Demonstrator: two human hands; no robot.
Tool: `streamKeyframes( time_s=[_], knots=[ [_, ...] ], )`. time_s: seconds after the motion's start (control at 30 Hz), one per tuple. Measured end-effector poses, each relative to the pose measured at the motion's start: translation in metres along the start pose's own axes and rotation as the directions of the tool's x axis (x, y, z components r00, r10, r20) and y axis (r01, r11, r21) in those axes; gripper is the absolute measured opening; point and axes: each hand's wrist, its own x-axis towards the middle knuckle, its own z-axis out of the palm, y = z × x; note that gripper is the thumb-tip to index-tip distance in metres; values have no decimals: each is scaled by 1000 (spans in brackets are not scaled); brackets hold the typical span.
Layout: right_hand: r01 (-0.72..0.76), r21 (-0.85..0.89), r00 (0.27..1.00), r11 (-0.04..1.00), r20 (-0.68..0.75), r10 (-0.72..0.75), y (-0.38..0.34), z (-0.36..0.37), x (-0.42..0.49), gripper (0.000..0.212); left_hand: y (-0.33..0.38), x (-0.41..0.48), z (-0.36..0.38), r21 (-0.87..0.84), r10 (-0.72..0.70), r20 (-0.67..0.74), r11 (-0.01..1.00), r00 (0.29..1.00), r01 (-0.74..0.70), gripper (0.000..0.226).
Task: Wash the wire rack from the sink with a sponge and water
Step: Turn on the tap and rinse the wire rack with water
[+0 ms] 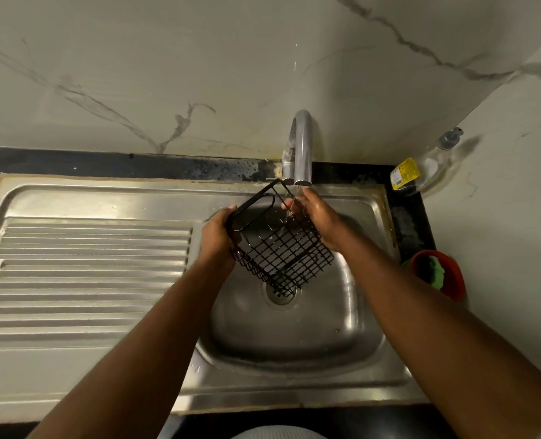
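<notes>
A black wire rack (278, 248), shaped like a small basket, hangs tilted over the steel sink basin (294, 337). My left hand (217, 236) grips its left rim. My right hand (318, 221) holds its right side, fingers reaching inside the mesh. Water runs from the chrome tap (302, 147) onto the rack's upper part and my right fingers. A green sponge (435, 270) lies in a red bowl (453, 277) on the right counter, away from both hands.
A ribbed steel draining board (88, 264) extends to the left of the basin. A clear soap bottle with a yellow label (421, 169) stands in the back right corner. The drain (280, 294) lies under the rack. Marble wall stands behind.
</notes>
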Motion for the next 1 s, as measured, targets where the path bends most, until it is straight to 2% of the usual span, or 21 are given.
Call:
streamKeyframes(
  time_s=[0.1,0.17,0.23,0.3,0.4,0.47,0.57,0.7,0.8,0.9,1.0],
  knots=[
    [-5,-145,997,989,-71,-5,-9,0,2,53,2,-4,0,57,19,0,998,1000,-19,29],
    [-16,-247,990,969,-143,-20,-11,-1,6,63,2,0,-1,180,105,8,978,994,-105,30],
    [-22,-309,988,951,-149,-26,-11,-4,8,69,4,3,-3,348,198,97,911,975,-220,33],
    [-22,-424,992,905,-118,-31,-11,-3,9,61,10,2,2,449,218,201,846,955,-288,43],
    [27,-656,992,754,-73,-99,-16,5,11,51,18,-7,24,591,241,328,702,913,-397,51],
    [66,-751,982,657,-66,-175,-22,13,11,50,15,-9,36,641,313,263,650,913,-408,49],
    [109,-763,966,638,-70,-248,-27,26,9,50,10,-5,42,636,391,79,689,917,-349,49],
    [172,-770,961,615,-7,-277,-31,52,-2,47,15,-10,51,648,404,-31,705,914,-289,57],
    [211,-796,952,567,36,-302,-35,70,-10,52,18,-17,51,573,408,-176,782,896,-244,56],
    [267,-774,946,575,97,-309,-29,62,-12,55,27,-21,51,536,399,-164,804,902,-258,56],
    [239,-779,959,579,97,-266,-16,33,-11,64,31,-19,45,503,400,-102,811,911,-299,59]
  ],
)
